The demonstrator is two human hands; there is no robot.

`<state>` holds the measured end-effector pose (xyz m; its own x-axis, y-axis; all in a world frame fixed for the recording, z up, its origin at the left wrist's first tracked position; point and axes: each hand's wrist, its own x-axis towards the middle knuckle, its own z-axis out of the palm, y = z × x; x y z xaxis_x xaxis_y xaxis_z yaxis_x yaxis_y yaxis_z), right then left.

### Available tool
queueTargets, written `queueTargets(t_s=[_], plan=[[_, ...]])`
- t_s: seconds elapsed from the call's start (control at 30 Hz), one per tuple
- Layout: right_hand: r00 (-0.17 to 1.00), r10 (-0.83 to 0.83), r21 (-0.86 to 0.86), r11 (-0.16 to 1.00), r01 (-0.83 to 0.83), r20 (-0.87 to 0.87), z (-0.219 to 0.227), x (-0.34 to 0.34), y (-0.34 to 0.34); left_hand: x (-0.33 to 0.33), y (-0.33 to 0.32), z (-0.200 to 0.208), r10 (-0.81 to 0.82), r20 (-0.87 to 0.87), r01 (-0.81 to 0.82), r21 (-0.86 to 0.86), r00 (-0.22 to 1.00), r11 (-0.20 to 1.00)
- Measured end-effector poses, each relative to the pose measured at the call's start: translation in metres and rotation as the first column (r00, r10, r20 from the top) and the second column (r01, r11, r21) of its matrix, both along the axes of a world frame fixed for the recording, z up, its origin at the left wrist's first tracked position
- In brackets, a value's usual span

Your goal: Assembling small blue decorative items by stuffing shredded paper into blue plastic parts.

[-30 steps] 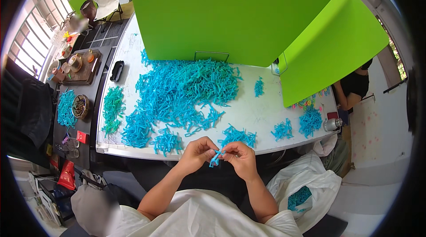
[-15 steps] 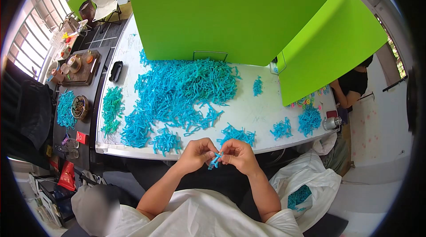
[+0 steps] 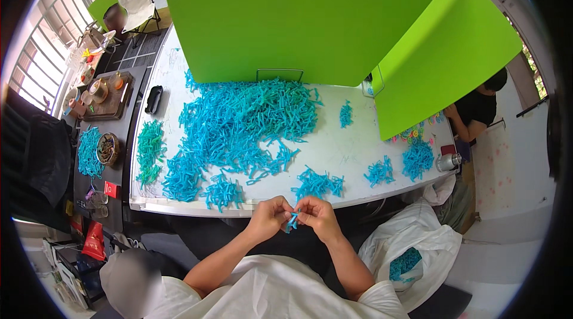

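Note:
Just off the table's front edge, my left hand [image 3: 270, 217] and my right hand [image 3: 317, 216] meet, fingertips pinched together. Between them are small bright-blue plastic strips [image 3: 292, 223], partly covered by the fingers; how many I cannot tell. Closest on the table lie a small heap of similar blue strips [image 3: 316, 184] beyond my right hand and another small blue heap [image 3: 222, 192] to the left. Farther back spreads a large pile of blue and teal strips [image 3: 233, 119], beside a narrower green pile [image 3: 150, 150] at the left.
Bright green panels [image 3: 268, 20] stand at the back and right of the white table [image 3: 346, 158]. A white sack [image 3: 388, 226] holding blue strips is at my right. A metal cup [image 3: 446, 162] sits by the right edge. Behind the right panel is another person [image 3: 477, 110].
Both hands stay together at the table edge, with the fingers drawn slightly closer around the blue strips. The view has shifted a little, and the other person's head now shows.

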<state>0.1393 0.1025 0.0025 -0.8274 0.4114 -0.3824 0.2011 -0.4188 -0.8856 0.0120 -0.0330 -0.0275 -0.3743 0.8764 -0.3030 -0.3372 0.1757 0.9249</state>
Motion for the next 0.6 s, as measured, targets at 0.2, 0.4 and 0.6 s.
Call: queueTargets(t_s=[0.2, 0.4, 0.6], plan=[[0.977, -0.202, 0.492, 0.859, 0.142, 0.070, 0.002, 0.025, 0.019, 0.010, -0.003, 0.007, 0.008, 0.185, 0.005, -0.070, 0.983, 0.998], [0.924, -0.375, 0.995, 0.093, -0.040, 0.072, 0.014, 0.002, 0.036, 0.009, -0.010, -0.010, -0.036, 0.044, 0.041, -0.106, 0.998, 0.994], [0.951, -0.307, 0.997, 0.082, -0.005, 0.030, -0.010, -0.006, 0.028, 0.010, -0.020, -0.006, 0.003, -0.028, -0.005, -0.078, 1.000, 0.997]])
